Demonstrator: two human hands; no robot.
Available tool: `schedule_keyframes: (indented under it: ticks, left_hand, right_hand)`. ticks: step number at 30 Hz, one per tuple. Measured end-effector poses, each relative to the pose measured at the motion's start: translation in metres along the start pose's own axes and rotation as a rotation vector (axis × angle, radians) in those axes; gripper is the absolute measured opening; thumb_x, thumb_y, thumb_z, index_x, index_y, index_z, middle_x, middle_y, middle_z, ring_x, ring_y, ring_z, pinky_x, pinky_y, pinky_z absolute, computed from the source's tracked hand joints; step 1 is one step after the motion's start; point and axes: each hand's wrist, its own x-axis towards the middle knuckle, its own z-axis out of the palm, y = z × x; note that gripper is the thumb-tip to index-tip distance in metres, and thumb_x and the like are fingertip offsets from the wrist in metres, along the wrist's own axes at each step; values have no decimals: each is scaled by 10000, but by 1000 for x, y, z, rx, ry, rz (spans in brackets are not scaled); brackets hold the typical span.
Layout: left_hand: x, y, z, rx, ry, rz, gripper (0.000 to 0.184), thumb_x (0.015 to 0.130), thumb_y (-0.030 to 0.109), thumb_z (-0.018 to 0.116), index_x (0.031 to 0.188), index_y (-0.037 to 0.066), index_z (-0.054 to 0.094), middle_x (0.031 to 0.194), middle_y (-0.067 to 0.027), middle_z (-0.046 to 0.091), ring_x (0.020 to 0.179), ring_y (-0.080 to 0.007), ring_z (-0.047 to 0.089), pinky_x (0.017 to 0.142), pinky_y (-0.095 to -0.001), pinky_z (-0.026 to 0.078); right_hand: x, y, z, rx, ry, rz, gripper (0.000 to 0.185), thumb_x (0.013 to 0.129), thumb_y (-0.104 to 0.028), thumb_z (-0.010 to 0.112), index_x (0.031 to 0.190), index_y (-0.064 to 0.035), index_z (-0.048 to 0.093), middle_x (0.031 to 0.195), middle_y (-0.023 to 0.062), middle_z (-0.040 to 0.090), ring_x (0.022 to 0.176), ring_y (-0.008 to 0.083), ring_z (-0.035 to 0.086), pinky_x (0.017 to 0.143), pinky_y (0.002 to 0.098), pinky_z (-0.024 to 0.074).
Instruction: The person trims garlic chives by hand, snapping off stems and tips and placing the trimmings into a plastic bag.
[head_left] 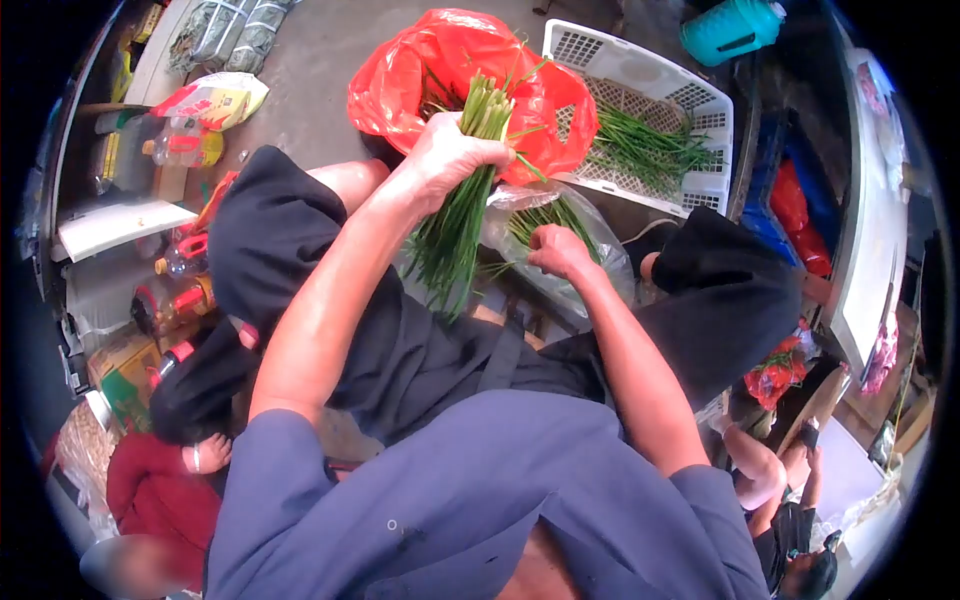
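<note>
My left hand [452, 160] is closed around a thick bunch of chives [450, 235]. Their pale cut ends point up and the dark green tips hang over my lap. My right hand [562, 252] has its fingers curled together at the mouth of a clear plastic bag [610, 262]. More green stalks lie in that bag, just beyond the fingers. Whatever those fingertips hold is hidden. Beyond my left hand stands an open red plastic bag [400, 85], with some green stalks inside. A white plastic crate [640, 62] beside it holds loose chives [650, 145].
A teal container [732, 30] stands at the upper right. Several bottles, among them a clear one [180, 145], line the left side. A person in a red sleeve [165, 490] sits at lower left; another person [790, 530] is at lower right.
</note>
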Motion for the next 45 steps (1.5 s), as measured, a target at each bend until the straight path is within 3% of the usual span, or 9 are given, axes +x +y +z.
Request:
schedule_keyframes:
  ticks: [3, 9, 14, 23, 27, 31, 34, 39, 45]
  left_hand:
    - [2, -1, -2, -4, 3, 27, 132, 733, 57, 701, 825, 18, 615, 718, -41, 612, 627, -123, 578, 585, -274, 466]
    - [1, 1, 0, 4, 20, 36, 132, 727, 64, 711, 807, 18, 617, 716, -37, 612, 632, -117, 577, 581, -269, 460]
    - [-1, 3, -1, 28, 23, 42, 138, 725, 69, 713, 811, 18, 618, 720, -38, 615, 624, -114, 573, 574, -269, 455]
    - [3, -5, 3, 88, -46, -20, 142, 693, 46, 710, 801, 15, 624, 722, -34, 625, 627, -118, 590, 587, -265, 470]
    - [-1, -5, 12, 160, -151, -97, 197, 676, 84, 727, 846, 13, 659, 773, -30, 648, 705, -120, 604, 670, -269, 479]
    - [1, -13, 10, 219, -271, -91, 263, 688, 86, 718, 936, 7, 673, 843, -35, 667, 784, -127, 614, 745, -272, 482]
    - [-4, -9, 15, 206, -314, -87, 302, 697, 75, 713, 986, 2, 663, 879, -40, 672, 807, -126, 617, 771, -275, 484]
    - [-1, -6, 14, 97, -363, -97, 301, 697, 26, 716, 986, 6, 635, 876, -52, 667, 783, -143, 634, 738, -285, 510]
    - [-3, -6, 15, -21, -306, -162, 287, 691, 2, 715, 963, 1, 624, 835, -63, 654, 744, -163, 646, 696, -302, 533]
  right_hand:
    - [-3, 8, 8, -18, -152, 41, 337, 699, -297, 725, 912, -41, 669, 816, 133, 686, 809, 294, 666, 731, 388, 523]
    - [-7, -4, 18, -152, -3, -53, 359, 693, -321, 741, 935, -61, 687, 892, 148, 691, 854, 307, 663, 746, 408, 523]
    - [0, 7, 30, -99, 60, -96, 234, 702, -279, 708, 820, -77, 710, 819, 156, 679, 812, 312, 661, 728, 416, 520]
    - [-39, -40, -67, -119, 155, -245, 227, 699, -217, 602, 819, -48, 694, 765, 183, 650, 742, 326, 648, 685, 420, 499]
    - [-56, -57, -101, 133, 203, -264, 220, 726, -208, 608, 788, 0, 648, 674, 104, 628, 616, 189, 590, 605, 349, 466]
    - [-61, -67, -115, 350, 168, -363, 237, 702, -204, 624, 780, 20, 640, 627, 116, 599, 637, 217, 608, 625, 364, 475]
    - [-67, -78, -131, 459, 193, -335, 249, 771, -201, 636, 766, 48, 625, 638, 40, 578, 601, 97, 528, 559, 291, 443]
    - [-63, -80, -131, 625, 158, -308, 233, 832, -209, 608, 812, 20, 644, 662, 12, 589, 592, 78, 525, 554, 261, 441]
    - [-50, -69, -123, 822, 436, -279, 235, 901, -216, 591, 883, 8, 662, 706, 36, 615, 592, 88, 532, 558, 243, 444]
